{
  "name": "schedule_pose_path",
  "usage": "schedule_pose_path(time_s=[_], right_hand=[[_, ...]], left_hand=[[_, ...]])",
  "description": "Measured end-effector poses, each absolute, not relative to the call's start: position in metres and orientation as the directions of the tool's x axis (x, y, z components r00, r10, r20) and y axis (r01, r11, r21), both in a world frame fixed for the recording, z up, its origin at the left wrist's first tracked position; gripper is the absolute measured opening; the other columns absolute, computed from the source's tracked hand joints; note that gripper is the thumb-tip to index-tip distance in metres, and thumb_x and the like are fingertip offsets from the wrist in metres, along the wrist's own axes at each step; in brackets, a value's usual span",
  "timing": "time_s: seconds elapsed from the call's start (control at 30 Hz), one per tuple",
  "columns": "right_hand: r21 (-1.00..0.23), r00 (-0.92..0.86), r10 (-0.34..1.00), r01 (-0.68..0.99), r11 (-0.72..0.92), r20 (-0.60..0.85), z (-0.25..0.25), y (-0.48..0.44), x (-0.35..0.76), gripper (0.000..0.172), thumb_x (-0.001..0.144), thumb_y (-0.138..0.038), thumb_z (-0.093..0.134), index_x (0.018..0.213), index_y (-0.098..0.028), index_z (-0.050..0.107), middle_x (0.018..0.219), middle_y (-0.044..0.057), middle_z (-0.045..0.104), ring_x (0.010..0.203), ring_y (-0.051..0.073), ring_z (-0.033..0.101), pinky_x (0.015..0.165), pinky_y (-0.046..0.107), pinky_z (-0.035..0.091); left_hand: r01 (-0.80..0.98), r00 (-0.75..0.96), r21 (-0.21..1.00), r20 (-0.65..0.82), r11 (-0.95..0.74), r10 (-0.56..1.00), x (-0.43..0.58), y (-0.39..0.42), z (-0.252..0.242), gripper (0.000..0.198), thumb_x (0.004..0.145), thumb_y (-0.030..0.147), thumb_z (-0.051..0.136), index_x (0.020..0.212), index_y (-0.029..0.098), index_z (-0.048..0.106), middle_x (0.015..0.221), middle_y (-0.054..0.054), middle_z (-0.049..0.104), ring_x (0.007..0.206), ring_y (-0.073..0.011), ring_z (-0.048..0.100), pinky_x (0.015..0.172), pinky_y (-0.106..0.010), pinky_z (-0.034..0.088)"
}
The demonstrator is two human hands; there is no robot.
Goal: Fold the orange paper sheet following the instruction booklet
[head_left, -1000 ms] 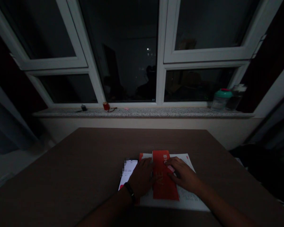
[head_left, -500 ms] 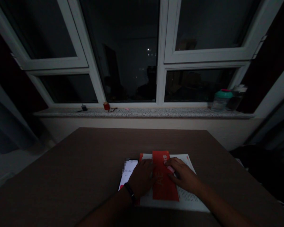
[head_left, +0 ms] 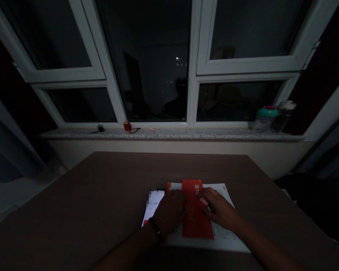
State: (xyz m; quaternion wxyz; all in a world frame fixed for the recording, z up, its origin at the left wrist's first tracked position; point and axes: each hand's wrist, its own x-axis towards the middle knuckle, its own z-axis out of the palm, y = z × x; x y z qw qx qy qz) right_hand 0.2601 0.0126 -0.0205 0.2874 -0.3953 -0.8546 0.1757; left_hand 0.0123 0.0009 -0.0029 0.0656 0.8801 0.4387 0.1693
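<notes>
A red paper strip with pale lettering [head_left: 196,224] lies across a printed white sheet or booklet [head_left: 209,244] on the table. My left hand [head_left: 171,210], with a dark band on its wrist, rests flat on the sheet at the strip's left edge. My right hand [head_left: 219,209] is at the strip's right edge, its fingers curled round a small pink object [head_left: 203,201] over the red paper. Just left of my left hand lies a phone with a lit screen [head_left: 154,205], partly covered by that hand.
The brown table [head_left: 101,195] reaches to the wall below a speckled windowsill [head_left: 169,134]. On the sill stand a small red jar [head_left: 127,126], a small dark bottle [head_left: 100,128] and a teal-lidded container [head_left: 265,118]. Dark cloth [head_left: 302,199] is at the right.
</notes>
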Motion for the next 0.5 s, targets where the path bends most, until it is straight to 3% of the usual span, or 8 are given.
schedule_pose_path(time_s=[0.5], right_hand=[[-0.543,-0.528,0.775,0.561,0.625,0.347,-0.02,0.0125,0.26,0.04,0.084,-0.012,0.059,0.122,-0.025,0.057,0.121,0.01,0.062,0.116,0.027,0.056,0.101,0.043,0.046]], left_hand=[[0.736,0.566,0.269,0.26,-0.621,0.783,0.0132,0.0012,-0.0021,0.029,0.094,0.043,0.064,0.111,0.019,0.062,0.119,-0.009,0.06,0.11,-0.0282,0.054,0.095,-0.043,0.044]])
